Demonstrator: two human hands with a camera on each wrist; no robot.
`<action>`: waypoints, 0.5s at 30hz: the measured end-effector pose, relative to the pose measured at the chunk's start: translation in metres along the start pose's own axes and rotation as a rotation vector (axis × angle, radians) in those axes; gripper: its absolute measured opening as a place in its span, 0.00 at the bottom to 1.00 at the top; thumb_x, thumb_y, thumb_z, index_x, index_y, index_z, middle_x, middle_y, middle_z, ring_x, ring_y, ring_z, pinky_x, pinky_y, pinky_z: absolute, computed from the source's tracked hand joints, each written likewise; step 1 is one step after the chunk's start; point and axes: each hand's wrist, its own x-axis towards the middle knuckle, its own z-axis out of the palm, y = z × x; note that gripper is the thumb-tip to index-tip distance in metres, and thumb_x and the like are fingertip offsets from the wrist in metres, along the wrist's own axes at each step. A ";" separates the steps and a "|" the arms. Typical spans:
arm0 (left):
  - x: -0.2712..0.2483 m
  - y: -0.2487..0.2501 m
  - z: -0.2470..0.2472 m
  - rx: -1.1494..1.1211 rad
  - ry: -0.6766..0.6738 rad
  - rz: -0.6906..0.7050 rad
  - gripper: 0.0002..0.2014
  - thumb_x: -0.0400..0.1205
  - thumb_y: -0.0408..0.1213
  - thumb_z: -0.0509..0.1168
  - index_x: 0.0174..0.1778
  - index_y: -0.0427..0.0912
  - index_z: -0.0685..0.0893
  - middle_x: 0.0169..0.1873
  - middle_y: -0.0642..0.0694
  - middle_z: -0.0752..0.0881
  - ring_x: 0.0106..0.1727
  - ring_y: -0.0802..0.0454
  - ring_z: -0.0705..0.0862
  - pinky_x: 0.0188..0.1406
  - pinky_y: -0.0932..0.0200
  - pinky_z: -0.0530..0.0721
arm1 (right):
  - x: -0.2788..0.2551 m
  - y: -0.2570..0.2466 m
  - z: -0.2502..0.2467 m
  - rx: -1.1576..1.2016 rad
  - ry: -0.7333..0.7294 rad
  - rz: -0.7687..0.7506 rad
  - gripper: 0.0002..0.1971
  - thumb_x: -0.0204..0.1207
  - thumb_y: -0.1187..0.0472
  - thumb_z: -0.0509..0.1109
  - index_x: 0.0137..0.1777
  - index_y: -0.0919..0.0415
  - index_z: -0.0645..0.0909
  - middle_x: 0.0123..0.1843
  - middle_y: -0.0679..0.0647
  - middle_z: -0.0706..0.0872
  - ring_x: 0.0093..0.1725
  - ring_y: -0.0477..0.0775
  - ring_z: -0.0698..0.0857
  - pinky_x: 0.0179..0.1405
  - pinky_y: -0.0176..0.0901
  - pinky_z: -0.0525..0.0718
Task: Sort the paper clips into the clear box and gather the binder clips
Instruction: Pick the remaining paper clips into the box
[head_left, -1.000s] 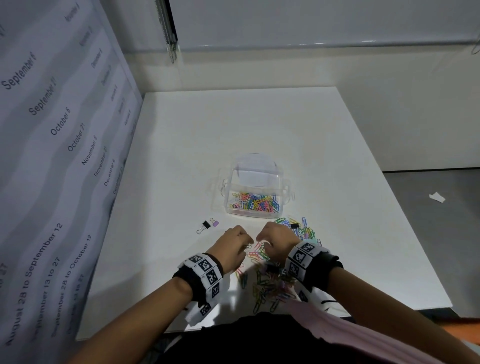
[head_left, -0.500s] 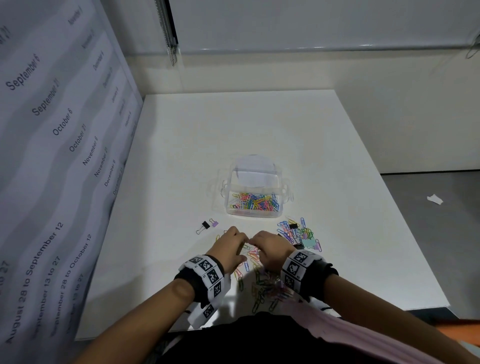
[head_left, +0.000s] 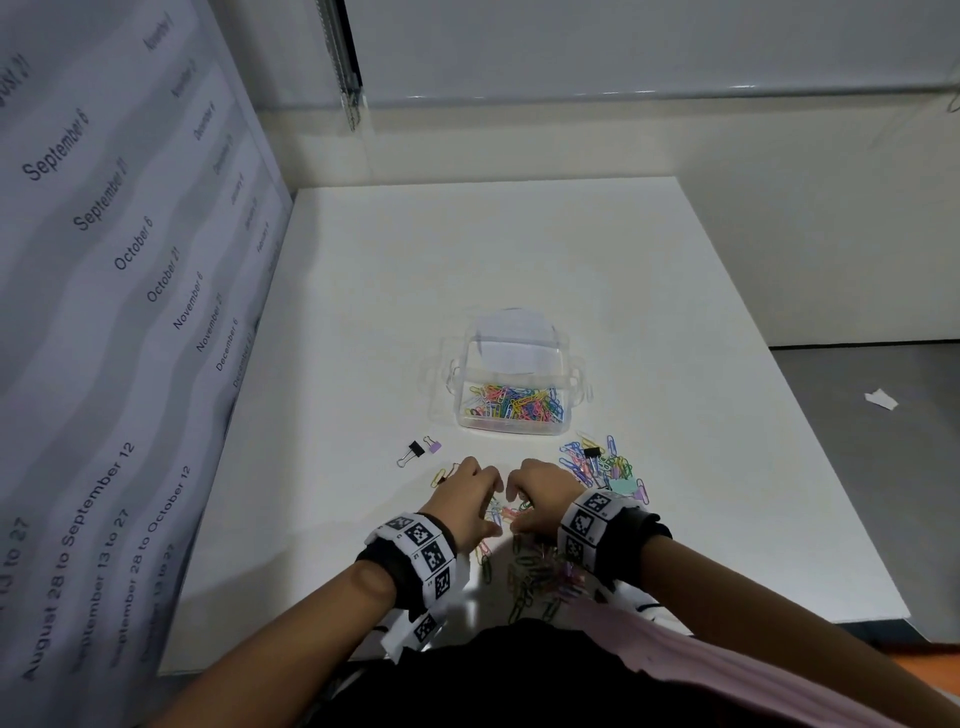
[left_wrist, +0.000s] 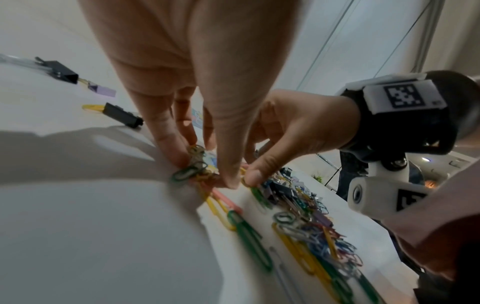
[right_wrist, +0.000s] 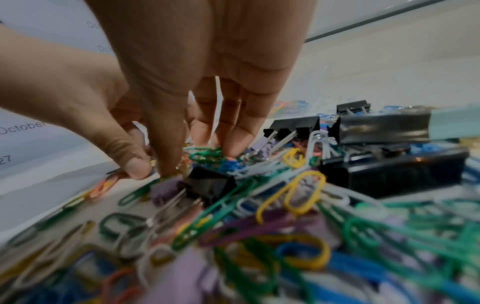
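Observation:
The clear box (head_left: 511, 415) stands mid-table with coloured paper clips (head_left: 514, 402) inside. A loose pile of paper clips (head_left: 535, 571) lies at the front edge. My left hand (head_left: 485, 506) and right hand (head_left: 519, 512) meet fingertip to fingertip at its far end. In the left wrist view my left hand (left_wrist: 205, 174) pinches a small bunch of clips. In the right wrist view my right hand (right_wrist: 192, 162) pinches green clips beside a black binder clip (right_wrist: 207, 185). A black binder clip (head_left: 415, 449) and a purple one (head_left: 434, 445) lie left of the box.
A second heap of paper clips (head_left: 597, 462) with a black binder clip (head_left: 591, 453) and a mint one (head_left: 621, 486) lies right of my hands. Larger black binder clips (right_wrist: 384, 127) sit in the pile. A calendar panel (head_left: 130, 312) walls the left side.
My right hand has slid left and slightly nearer, closing the gap to my left hand. Both sets of fingertips now work the same spot of clips.

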 end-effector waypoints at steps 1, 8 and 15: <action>0.001 -0.001 0.000 -0.010 0.006 0.008 0.23 0.73 0.38 0.74 0.62 0.42 0.76 0.53 0.47 0.70 0.58 0.44 0.78 0.55 0.54 0.76 | 0.000 0.000 -0.002 0.002 -0.004 0.002 0.17 0.70 0.58 0.73 0.58 0.62 0.80 0.53 0.57 0.75 0.61 0.60 0.78 0.51 0.44 0.73; 0.006 -0.005 0.001 -0.006 0.034 0.028 0.09 0.80 0.32 0.63 0.56 0.39 0.80 0.56 0.39 0.78 0.58 0.42 0.78 0.56 0.54 0.73 | -0.002 0.010 -0.017 0.064 0.104 0.005 0.13 0.71 0.72 0.61 0.49 0.61 0.85 0.54 0.56 0.88 0.55 0.56 0.83 0.51 0.41 0.79; 0.008 -0.004 -0.003 0.001 0.045 0.027 0.07 0.81 0.30 0.60 0.53 0.37 0.81 0.55 0.38 0.81 0.57 0.41 0.80 0.53 0.55 0.75 | 0.003 0.015 -0.063 0.324 0.325 0.022 0.05 0.72 0.69 0.70 0.42 0.62 0.87 0.43 0.53 0.89 0.30 0.43 0.83 0.27 0.22 0.77</action>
